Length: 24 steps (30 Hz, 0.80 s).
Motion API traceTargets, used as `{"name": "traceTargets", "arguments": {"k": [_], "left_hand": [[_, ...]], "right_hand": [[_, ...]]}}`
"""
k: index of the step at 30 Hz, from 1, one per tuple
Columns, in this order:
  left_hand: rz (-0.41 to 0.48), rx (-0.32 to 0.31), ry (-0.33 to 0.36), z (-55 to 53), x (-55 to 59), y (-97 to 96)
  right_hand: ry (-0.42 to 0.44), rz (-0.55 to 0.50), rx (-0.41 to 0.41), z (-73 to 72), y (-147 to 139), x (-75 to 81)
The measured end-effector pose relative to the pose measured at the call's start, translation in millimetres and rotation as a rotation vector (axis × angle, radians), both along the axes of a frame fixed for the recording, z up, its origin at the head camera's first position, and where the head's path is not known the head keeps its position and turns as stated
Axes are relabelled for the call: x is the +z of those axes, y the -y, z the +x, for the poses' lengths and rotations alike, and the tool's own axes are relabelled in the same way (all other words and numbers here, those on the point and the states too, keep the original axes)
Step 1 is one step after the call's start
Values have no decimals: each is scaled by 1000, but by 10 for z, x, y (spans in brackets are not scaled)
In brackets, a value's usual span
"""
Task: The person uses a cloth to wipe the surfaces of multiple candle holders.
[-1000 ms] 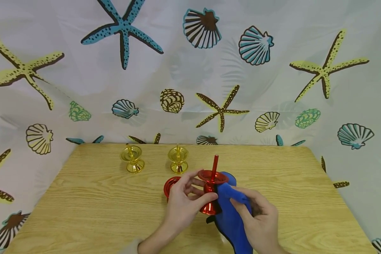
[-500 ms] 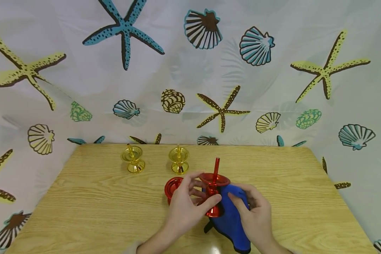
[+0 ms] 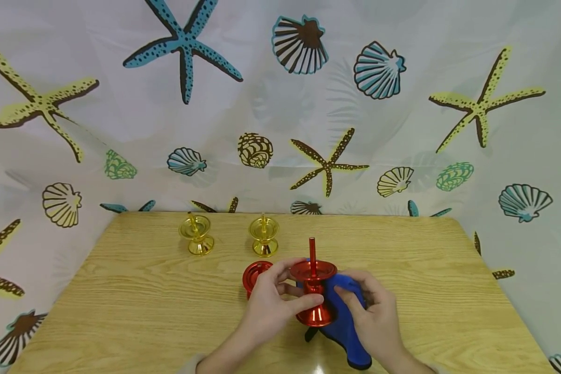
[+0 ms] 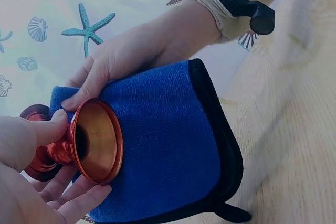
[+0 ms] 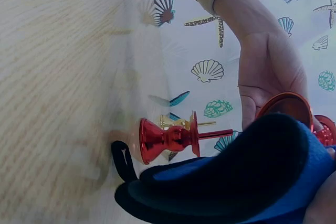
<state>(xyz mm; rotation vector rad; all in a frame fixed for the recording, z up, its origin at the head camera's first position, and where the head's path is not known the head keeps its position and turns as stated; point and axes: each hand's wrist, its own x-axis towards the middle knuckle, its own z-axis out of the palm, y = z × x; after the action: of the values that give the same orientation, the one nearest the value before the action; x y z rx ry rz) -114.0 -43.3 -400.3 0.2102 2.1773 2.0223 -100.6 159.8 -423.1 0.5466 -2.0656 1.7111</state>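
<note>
A shiny red candle holder with a wide dish and a thin upright spike is held by my left hand, thumb in front of its waist and fingers behind. My right hand grips a folded blue cloth with black edging, thumb on top. The cloth lies against the far right side of the holder. In the left wrist view the holder's hollow base faces the camera, with the cloth spread behind it. Some right fingers are hidden by the cloth.
A second red candle holder stands on the wooden table, partly behind my left hand. Two gold candle holders, one left and one right, stand near the back edge. A shell-and-starfish-print curtain hangs behind.
The held candle holder has dropped slightly and turned in my left fingers. My right hand has shifted a little left with the cloth, which now sits lower, behind the holder.
</note>
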Motion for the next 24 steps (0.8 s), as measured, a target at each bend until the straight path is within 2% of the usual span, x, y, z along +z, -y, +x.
{"name": "traceTargets", "arguments": {"k": [3,9,17,24], "left_hand": [[-7,4,-7,-15,-9,10],[-23,33,-13,-40,-12,52],[-17,18,-18,-40,-1,74],[-30,34,-38,-35,15,60]], "right_hand": [[-36,40,22,13,-9,6],[-66,34,49,71,-38,77],[-121,43,128,203,-72,190],[-75,67,104,309,-115,253]]}}
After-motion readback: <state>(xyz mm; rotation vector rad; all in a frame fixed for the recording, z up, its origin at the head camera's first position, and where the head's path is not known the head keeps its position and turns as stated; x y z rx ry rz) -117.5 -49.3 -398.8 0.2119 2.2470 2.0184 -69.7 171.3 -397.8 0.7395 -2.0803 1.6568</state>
